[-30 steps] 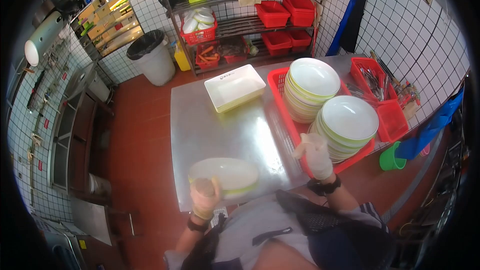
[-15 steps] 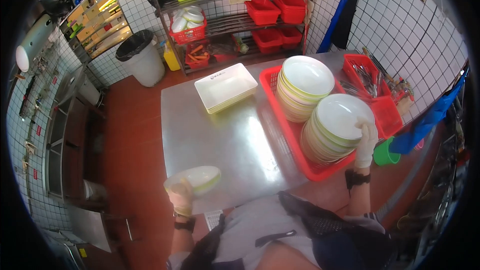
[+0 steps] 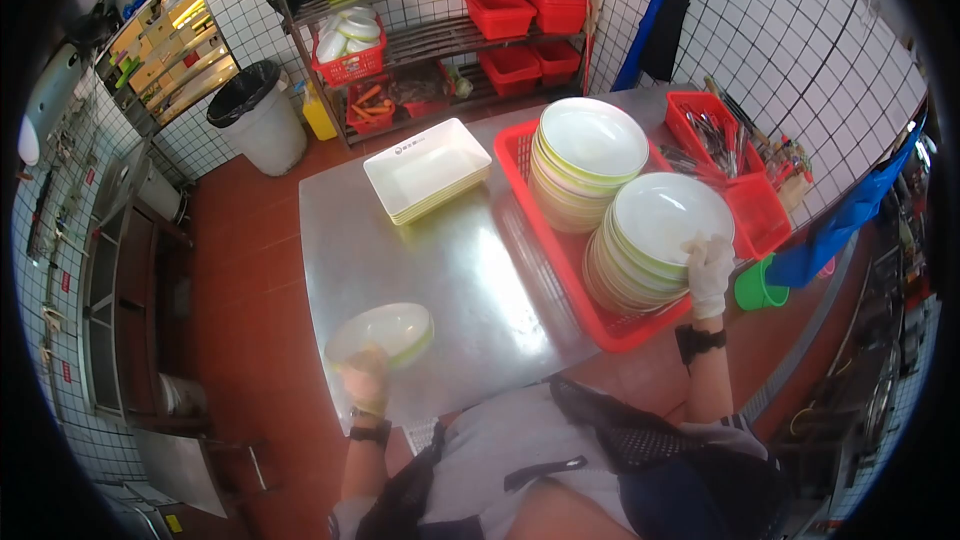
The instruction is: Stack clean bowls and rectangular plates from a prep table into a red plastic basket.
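Observation:
My left hand (image 3: 365, 382), in a pale glove and blurred by motion, grips the near edge of a white bowl (image 3: 388, 325) with a green rim. That bowl is above the front left corner of the steel table (image 3: 425, 270). On the right, my gloved right hand (image 3: 710, 275) has its fingers curled over the rim of the top bowl (image 3: 672, 220) of a stack. This stack and a second stack of bowls (image 3: 594, 138) stand in a red basket (image 3: 560, 258). Several nested rectangular white dishes (image 3: 428, 168) sit at the table's far left.
Red containers (image 3: 715, 135) with cutlery stand right of the basket. Behind is a metal rack (image 3: 430, 37) holding red bins. A lined bin (image 3: 258, 120) is on the floor at back left, a green bucket (image 3: 762, 282) at right.
My left hand has brought the bowl slightly inward over the table, and its inside faces me more. My right hand remains at the stack's rim, its fingers more curled. The whole view has shifted slightly.

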### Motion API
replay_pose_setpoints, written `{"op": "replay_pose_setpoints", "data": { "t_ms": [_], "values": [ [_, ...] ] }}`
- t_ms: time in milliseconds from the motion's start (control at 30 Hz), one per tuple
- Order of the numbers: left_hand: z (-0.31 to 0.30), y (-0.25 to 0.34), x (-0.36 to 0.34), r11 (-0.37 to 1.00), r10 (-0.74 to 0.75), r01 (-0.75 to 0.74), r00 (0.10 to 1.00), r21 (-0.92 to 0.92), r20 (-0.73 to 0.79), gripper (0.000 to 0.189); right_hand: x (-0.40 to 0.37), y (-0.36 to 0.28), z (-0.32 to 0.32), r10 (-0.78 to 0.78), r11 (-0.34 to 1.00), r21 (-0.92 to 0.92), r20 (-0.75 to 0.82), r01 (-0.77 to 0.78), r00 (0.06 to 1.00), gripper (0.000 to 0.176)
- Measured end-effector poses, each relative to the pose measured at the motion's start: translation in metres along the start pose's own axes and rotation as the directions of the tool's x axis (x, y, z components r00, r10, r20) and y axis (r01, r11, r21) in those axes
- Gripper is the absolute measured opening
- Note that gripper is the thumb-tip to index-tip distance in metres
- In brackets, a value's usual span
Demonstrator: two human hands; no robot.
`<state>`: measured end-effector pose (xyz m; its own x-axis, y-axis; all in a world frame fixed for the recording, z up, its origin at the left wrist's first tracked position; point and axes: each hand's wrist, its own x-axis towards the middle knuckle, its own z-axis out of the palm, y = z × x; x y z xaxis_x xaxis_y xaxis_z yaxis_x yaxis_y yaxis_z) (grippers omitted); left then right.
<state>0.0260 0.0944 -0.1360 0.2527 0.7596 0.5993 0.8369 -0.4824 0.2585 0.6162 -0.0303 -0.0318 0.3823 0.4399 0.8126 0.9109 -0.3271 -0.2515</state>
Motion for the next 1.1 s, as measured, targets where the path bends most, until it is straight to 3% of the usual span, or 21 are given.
{"op": "replay_pose_setpoints", "data": {
  "t_ms": [33, 100, 167, 233, 300, 333, 400, 500, 600, 667, 800, 933, 1000, 1033, 1100],
  "values": [
    [0.001, 0.0, 0.007, 1.0, -0.002, 0.002, 1.0, 0.003, 0.005, 0.007, 0.0, 0.0, 0.001, 0.021, 1.0, -0.016, 0.011, -0.021, 1.0, 0.024],
    [0.005, 0.0, 0.013, 0.896, 0.191, -0.298, 0.928, 0.328, 0.321, 0.011, 0.0, -0.001, 0.002, 0.034, 0.999, -0.025, 0.044, -0.033, 0.998, 0.024],
    [0.016, -0.008, 0.018, 0.895, 0.243, -0.347, 0.906, 0.281, 0.347, 0.016, 0.003, -0.006, -0.002, 0.132, 0.991, -0.026, 0.094, -0.13, 0.987, 0.025],
    [0.025, -0.015, 0.026, 0.888, 0.298, -0.395, 0.884, 0.235, 0.36, 0.022, 0.009, -0.012, -0.007, 0.124, 0.992, 0.006, 0.128, -0.126, 0.984, 0.025],
    [0.029, -0.018, 0.03, 0.813, 0.402, -0.535, 0.8, 0.228, 0.445, 0.031, 0.008, -0.011, -0.004, 0.118, 0.992, 0.036, 0.156, -0.125, 0.981, 0.026],
    [0.03, -0.018, 0.026, 0.817, 0.392, -0.528, 0.802, 0.231, 0.45, 0.031, 0.006, -0.008, -0.001, 0.085, 0.995, 0.04, 0.089, -0.089, 0.992, 0.026],
    [0.037, -0.015, 0.021, 0.744, 0.386, -0.619, 0.705, 0.251, 0.595, 0.036, 0.005, -0.002, 0.005, 0.051, 0.998, 0.048, 0.022, -0.052, 0.998, 0.026],
    [0.043, -0.01, 0.014, 0.713, 0.449, -0.664, 0.68, 0.226, 0.58, 0.04, 0.002, 0.001, 0.003, 0.02, 1.0, -0.012, -0.009, -0.02, 1.0, 0.026],
    [0.078, -0.035, -0.014, 0.787, 0.454, -0.609, 0.679, 0.097, 0.576, 0.042, 0.004, 0.002, 0.001, -0.015, 0.999, -0.039, 0.034, 0.016, 0.999, 0.028],
    [0.083, -0.037, -0.016, 0.75, 0.459, -0.65, 0.643, 0.12, 0.613, 0.041, 0.006, 0.001, 0.002, -0.095, 0.995, -0.012, -0.013, 0.095, 0.995, 0.029],
    [0.101, -0.05, -0.016, 0.696, 0.475, -0.708, 0.578, 0.118, 0.664, 0.035, 0.006, -0.001, 0.001, -0.091, 0.995, -0.037, -0.003, 0.091, 0.996, 0.03],
    [0.116, -0.055, -0.01, 0.736, 0.423, -0.666, 0.59, 0.119, 0.687, 0.029, 0.004, 0.003, 0.004, -0.028, 1.0, 0.005, -0.01, 0.028, 1.0, 0.024],
    [0.112, -0.046, 0.005, 0.843, 0.277, -0.535, 0.52, 0.056, 0.808, 0.024, 0.003, 0.006, 0.005, 0.011, 1.0, 0.017, -0.02, -0.011, 1.0, 0.02],
    [0.113, -0.045, 0.006, 0.842, 0.284, -0.538, 0.519, 0.049, 0.806, 0.024, 0.002, 0.007, 0.004, -0.032, 0.999, -0.002, 0.004, 0.032, 0.999, 0.015],
    [0.118, -0.044, 0.009, 0.961, 0.057, -0.253, 0.574, 0.11, 0.817, 0.037, 0.002, 0.01, 0.002, -0.069, 0.997, -0.039, 0.02, 0.069, 0.997, 0.01]
  ]
}}
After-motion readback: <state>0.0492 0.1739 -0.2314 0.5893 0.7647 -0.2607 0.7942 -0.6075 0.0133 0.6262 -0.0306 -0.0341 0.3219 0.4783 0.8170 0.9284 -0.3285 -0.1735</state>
